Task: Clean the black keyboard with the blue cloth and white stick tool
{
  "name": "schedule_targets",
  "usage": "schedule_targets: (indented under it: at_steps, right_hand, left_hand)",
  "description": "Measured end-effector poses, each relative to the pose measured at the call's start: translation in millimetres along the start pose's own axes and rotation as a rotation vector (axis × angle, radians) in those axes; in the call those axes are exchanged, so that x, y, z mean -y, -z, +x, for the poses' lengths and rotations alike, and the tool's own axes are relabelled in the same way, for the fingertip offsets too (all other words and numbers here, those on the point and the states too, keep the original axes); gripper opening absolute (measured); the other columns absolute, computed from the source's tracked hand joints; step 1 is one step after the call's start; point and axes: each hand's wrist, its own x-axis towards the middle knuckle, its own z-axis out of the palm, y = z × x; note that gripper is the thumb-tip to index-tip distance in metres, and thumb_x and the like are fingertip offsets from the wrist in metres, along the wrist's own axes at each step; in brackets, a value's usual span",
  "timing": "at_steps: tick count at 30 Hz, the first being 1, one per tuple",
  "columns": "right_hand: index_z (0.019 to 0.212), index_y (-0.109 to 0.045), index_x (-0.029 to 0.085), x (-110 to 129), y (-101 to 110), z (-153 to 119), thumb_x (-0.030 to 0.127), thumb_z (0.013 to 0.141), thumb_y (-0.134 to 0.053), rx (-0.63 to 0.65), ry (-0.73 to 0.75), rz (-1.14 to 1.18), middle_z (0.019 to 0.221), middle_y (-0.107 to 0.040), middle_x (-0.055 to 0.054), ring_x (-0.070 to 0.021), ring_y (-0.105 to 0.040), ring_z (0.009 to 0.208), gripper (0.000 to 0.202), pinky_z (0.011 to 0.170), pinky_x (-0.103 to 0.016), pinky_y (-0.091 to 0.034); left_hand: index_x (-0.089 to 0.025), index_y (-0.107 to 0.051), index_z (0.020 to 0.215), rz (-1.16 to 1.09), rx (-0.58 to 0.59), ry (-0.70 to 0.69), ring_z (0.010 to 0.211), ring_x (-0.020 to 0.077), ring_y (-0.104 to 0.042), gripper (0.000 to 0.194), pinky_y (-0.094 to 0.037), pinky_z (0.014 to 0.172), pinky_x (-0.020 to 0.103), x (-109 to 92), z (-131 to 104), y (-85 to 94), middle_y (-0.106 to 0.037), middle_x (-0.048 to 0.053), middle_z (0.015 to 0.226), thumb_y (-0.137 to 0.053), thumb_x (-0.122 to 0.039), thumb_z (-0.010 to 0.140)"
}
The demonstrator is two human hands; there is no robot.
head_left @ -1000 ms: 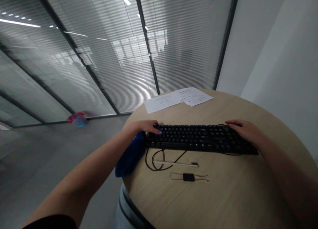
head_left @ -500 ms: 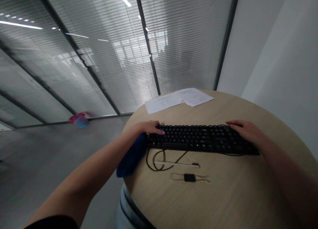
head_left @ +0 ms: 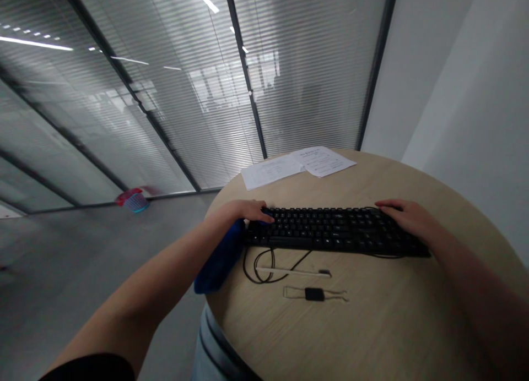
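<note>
A black keyboard lies across the round wooden table. My left hand is at its left end, fingers closed on a blue cloth that hangs down over the table's left edge; part of the cloth shows between the fingers on the keys. At the keyboard's right end, my right hand rests with its thumb and fingers around the far edge and side, gripping it.
Two printed sheets lie at the table's far edge. Nearer than the keyboard are a coiled black cable, a thin white stick with a dark head and a black binder clip. A basket stands on the floor at left.
Both hands keep nearly the same places. Less of the blue cloth shows under my left fingers on the keys.
</note>
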Motion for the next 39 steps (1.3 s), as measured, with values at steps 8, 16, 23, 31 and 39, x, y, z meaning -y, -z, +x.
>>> schedule_targets:
  at_steps: [8,16,23,31,39]
  right_hand:
    - [0.108,-0.076,0.025,-5.8,-2.1,3.0,0.045,0.084,-0.054,-0.033,0.029,0.004,0.115,-0.072,-0.006,-0.0260,-0.066,0.108,0.038,0.103,-0.043,-0.050]
    - [0.108,-0.076,0.025,-3.8,-1.3,1.5,0.043,0.085,-0.053,-0.018,0.025,0.016,0.118,-0.071,-0.005,-0.0264,-0.065,0.112,0.037,0.107,-0.045,-0.048]
    - [0.113,-0.075,0.025,0.7,0.2,0.8,0.044,0.086,-0.052,0.020,0.010,0.030,0.122,-0.069,-0.005,-0.0278,-0.063,0.118,0.040,0.111,-0.048,-0.045]
    - [0.112,-0.075,0.027,1.4,1.2,-0.7,0.044,0.087,-0.051,0.014,0.019,0.022,0.123,-0.069,-0.004,-0.0274,-0.063,0.119,0.039,0.111,-0.047,-0.045]
    - [0.112,-0.075,0.024,7.0,2.5,-3.0,0.041,0.086,-0.053,0.030,-0.029,0.034,0.124,-0.069,-0.004,-0.0263,-0.062,0.120,0.038,0.112,-0.044,-0.045]
  left_hand:
    - [-0.017,-0.063,0.127,-0.040,-0.095,0.003,0.103,0.0354,-0.062,0.086,-0.048,0.087,0.041,2.8,7.6,-6.5,-0.069,0.018,0.117,-0.063,-0.079,0.067]
    - [-0.014,-0.061,0.128,-0.048,-0.049,-0.019,0.111,0.0365,-0.060,0.089,-0.046,0.094,0.041,3.5,2.5,-3.4,-0.065,0.020,0.129,-0.061,-0.078,0.068]
    - [-0.014,-0.053,0.136,0.000,-0.070,0.022,0.119,0.0365,-0.057,0.096,-0.043,0.099,0.043,-7.3,-8.7,-4.4,-0.058,0.022,0.136,-0.044,-0.087,0.074]
    - [-0.017,-0.062,0.118,-0.003,-0.322,0.007,0.107,0.0308,-0.060,0.068,-0.045,0.093,0.040,-2.3,-20.9,3.6,-0.066,0.017,0.121,-0.040,-0.073,0.086]
    - [-0.021,-0.066,0.101,-0.220,-0.229,-0.355,0.095,0.0217,-0.062,0.029,-0.046,0.087,0.031,-18.3,-32.5,4.8,-0.071,0.004,0.105,-0.058,-0.031,0.075]
